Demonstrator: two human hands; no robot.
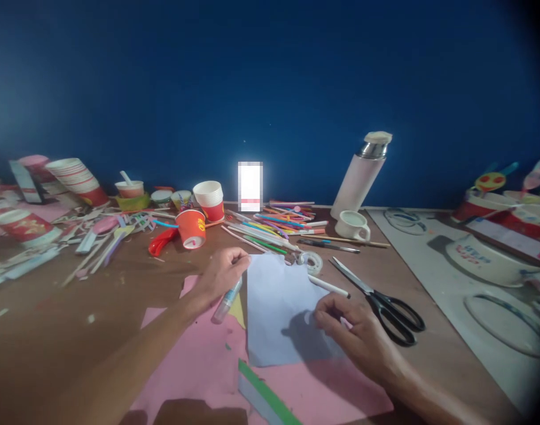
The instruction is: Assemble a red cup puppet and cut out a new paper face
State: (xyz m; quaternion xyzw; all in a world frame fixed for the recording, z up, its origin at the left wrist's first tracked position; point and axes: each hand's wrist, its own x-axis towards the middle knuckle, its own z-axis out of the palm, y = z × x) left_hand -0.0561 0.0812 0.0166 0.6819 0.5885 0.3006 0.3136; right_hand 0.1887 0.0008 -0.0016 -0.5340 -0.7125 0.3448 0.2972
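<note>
A pale bluish-white sheet of paper [270, 313] with a ragged top edge lies in front of me on pink paper [194, 360]. My left hand [223, 271] has its fingertips pinched at the sheet's upper left corner. Below that hand is a clear-and-blue glue tube [227, 302], partly covered by it. Over the sheet's right side my right hand [354, 327] is held with curled fingers, thumb and forefinger close together. A small pale curve shows by its fingertips, too faint to name. A green-and-white strip [267, 392] lies across the pink paper near me.
Black-handled scissors [385, 301], a tape roll [311, 261] and a white marker [329, 287] lie around the sheet. Behind are colored sticks [279, 224], a red stapler [162, 242], paper cups [208, 198], a mug [352, 225] and a thermos [358, 180].
</note>
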